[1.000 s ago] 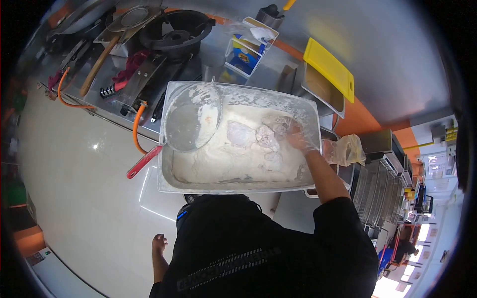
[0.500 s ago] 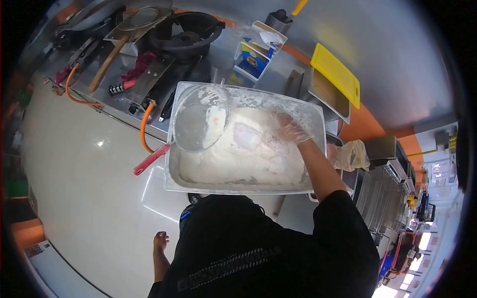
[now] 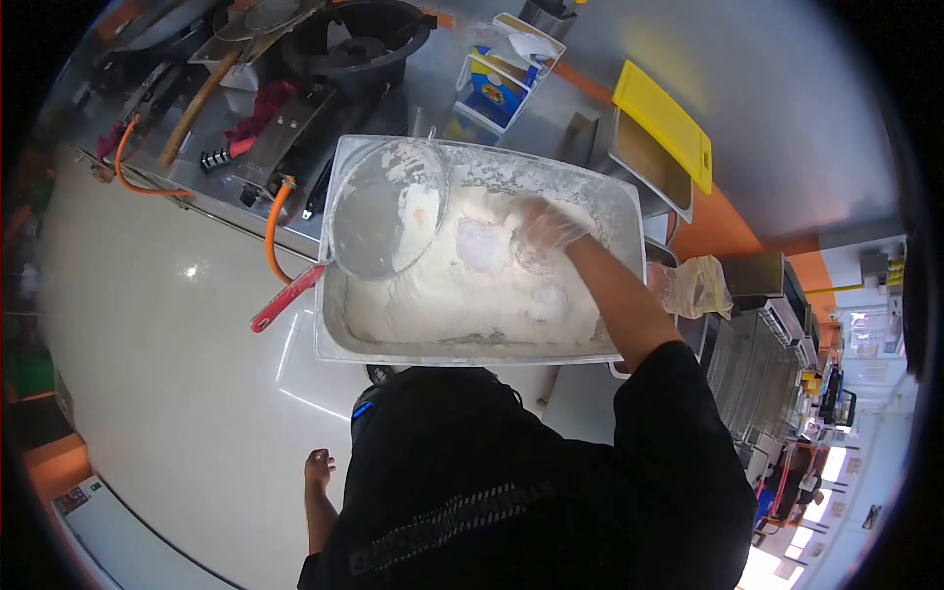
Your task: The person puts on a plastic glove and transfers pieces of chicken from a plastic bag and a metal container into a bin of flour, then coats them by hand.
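A large metal pan (image 3: pixel 629 211) holds white flour (image 3: pixel 433 305). In its upper right part is my right hand (image 3: pixel 551 226), in a clear plastic glove and blurred, its fingers down at the flour beside coated pieces. One pale coated piece (image 3: pixel 482 245) lies just left of it; another floury lump (image 3: pixel 548 303) sits lower. Whether the fingers hold anything is hidden by blur. A round sieve (image 3: pixel 379 221) with a red handle (image 3: pixel 285 298) rests over the pan's left side. My left hand (image 3: pixel 319 466) hangs low over the floor, empty, fingers loosely curled and slightly apart.
Behind the pan stand a black tub (image 3: pixel 359 44), a white holder with a blue and yellow box (image 3: pixel 499 87), and a metal container (image 3: pixel 649 162) with a yellow lid (image 3: pixel 664 123). An orange hose (image 3: pixel 275 231) runs at the counter edge. A plastic bag (image 3: pixel 700 287) lies right.
My right hand has moved slightly left over the flour, towards the coated pieces. The whole view has shifted a little, with the pan now higher in it. My left hand still hangs down.
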Demonstrator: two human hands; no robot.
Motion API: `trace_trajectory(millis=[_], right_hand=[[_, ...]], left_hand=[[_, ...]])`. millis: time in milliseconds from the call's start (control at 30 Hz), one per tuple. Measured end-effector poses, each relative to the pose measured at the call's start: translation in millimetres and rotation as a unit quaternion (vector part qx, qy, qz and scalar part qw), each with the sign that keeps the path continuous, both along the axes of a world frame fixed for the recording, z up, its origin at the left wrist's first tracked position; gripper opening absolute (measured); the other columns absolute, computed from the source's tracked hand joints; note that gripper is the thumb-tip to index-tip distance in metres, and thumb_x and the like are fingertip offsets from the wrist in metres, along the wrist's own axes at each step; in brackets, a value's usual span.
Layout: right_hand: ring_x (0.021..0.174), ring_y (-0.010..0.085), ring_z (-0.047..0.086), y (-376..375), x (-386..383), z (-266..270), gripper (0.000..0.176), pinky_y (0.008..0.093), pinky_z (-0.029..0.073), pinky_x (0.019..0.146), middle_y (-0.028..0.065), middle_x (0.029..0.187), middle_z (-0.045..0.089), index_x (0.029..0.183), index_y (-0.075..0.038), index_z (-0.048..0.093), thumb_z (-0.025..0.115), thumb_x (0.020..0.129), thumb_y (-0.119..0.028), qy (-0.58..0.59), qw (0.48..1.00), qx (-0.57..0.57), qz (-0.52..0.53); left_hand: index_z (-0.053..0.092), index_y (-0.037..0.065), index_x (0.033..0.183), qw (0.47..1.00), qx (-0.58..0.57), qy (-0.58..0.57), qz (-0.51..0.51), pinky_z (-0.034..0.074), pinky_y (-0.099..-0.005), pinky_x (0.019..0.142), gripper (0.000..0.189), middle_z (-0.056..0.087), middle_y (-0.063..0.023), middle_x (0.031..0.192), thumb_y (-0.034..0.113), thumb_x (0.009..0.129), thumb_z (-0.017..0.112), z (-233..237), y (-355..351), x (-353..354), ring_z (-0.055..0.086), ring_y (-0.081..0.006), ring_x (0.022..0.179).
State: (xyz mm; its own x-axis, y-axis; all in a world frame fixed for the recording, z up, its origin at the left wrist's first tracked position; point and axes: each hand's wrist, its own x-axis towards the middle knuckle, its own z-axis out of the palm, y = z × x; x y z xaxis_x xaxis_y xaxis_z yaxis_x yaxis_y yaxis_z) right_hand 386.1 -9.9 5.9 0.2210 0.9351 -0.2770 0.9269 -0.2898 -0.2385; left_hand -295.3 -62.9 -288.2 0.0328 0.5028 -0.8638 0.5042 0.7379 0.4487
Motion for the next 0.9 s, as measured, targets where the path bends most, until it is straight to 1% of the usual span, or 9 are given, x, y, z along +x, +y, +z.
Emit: trace_trajectory(millis=[67,267,367,433,567,633,667,733,900], right_hand=[[0.095,0.0340,0.057,3,11,24,0.033,0.0379,0.045,0.084,0.0206,0.106,0.058,0.105,-0.003,0.060,0.058,0.082,-0.027,-0.021,0.998,-0.064,-0.019],[0.090,0.0349,0.059,-54,52,-56,0.039,0.0392,0.046,0.083,0.0195,0.102,0.060,0.103,-0.001,0.059,0.062,0.076,-0.029,-0.057,0.996,-0.008,0.071],[0.090,0.0341,0.060,-56,4,-8,0.039,0.0382,0.047,0.082,0.0188,0.099,0.061,0.102,0.000,0.060,0.063,0.076,-0.029,-0.103,0.988,-0.055,0.101],[0.088,0.0308,0.060,-53,-5,-5,0.038,0.0357,0.048,0.081,0.0192,0.094,0.061,0.100,0.002,0.059,0.060,0.079,-0.030,-0.143,0.966,-0.151,0.151],[0.080,0.0293,0.060,-78,46,-59,0.035,0.0412,0.048,0.073,0.0172,0.085,0.060,0.098,0.003,0.058,0.057,0.081,-0.027,0.107,0.994,-0.024,-0.021],[0.076,0.0286,0.060,-101,95,-114,0.033,0.0440,0.048,0.069,0.0162,0.080,0.059,0.097,0.003,0.058,0.055,0.082,-0.026,0.352,0.928,0.076,-0.100],[0.076,0.0286,0.060,-96,79,-93,0.033,0.0440,0.048,0.069,0.0162,0.080,0.059,0.097,0.003,0.058,0.055,0.082,-0.026,0.353,0.927,0.080,-0.099],[0.094,0.0253,0.058,-81,28,-16,0.033,0.0333,0.046,0.086,0.0124,0.103,0.061,0.112,-0.001,0.055,0.050,0.089,-0.023,-0.072,0.992,0.088,-0.053],[0.087,0.0297,0.057,-83,23,-13,0.027,0.0413,0.041,0.085,0.0146,0.088,0.061,0.108,-0.004,0.058,0.049,0.088,-0.020,-0.019,0.965,0.257,-0.054]], left_hand=[[0.052,-0.002,0.108,1.000,0.001,-0.001,-0.017,0.055,-0.0334,0.061,0.027,0.059,-0.0139,0.095,0.019,0.091,0.049,1,-1,2,0.062,-0.0210,0.080],[0.053,-0.002,0.108,0.985,0.076,0.021,-0.151,0.056,-0.0339,0.062,0.026,0.060,-0.0133,0.093,0.018,0.092,0.049,17,0,6,0.062,-0.0210,0.081],[0.053,-0.002,0.107,1.000,-0.012,0.002,0.006,0.055,-0.0337,0.062,0.026,0.060,-0.0136,0.092,0.018,0.092,0.049,-5,7,1,0.062,-0.0210,0.081],[0.053,-0.002,0.107,0.999,0.001,0.023,-0.029,0.055,-0.0334,0.061,0.026,0.060,-0.0135,0.092,0.018,0.091,0.049,14,17,14,0.062,-0.0210,0.081],[0.053,-0.002,0.107,0.998,0.047,0.010,-0.051,0.055,-0.0327,0.062,0.028,0.060,-0.0137,0.093,0.019,0.091,0.049,22,31,27,0.062,-0.0210,0.082],[0.053,-0.002,0.107,0.998,0.033,0.023,-0.053,0.055,-0.0327,0.062,0.028,0.060,-0.0136,0.092,0.019,0.090,0.050,32,30,36,0.062,-0.0209,0.082],[0.054,-0.003,0.107,0.997,0.020,0.036,-0.063,0.055,-0.0327,0.062,0.028,0.060,-0.0136,0.092,0.019,0.090,0.050,36,35,38,0.062,-0.0208,0.082],[0.053,-0.003,0.108,0.998,0.036,0.015,-0.050,0.055,-0.0329,0.062,0.028,0.060,-0.0139,0.091,0.019,0.090,0.049,31,33,37,0.062,-0.0211,0.081],[0.053,-0.003,0.109,0.996,0.010,0.041,-0.080,0.055,-0.0334,0.062,0.028,0.060,-0.0142,0.095,0.019,0.091,0.050,27,28,26,0.062,-0.0218,0.082]])
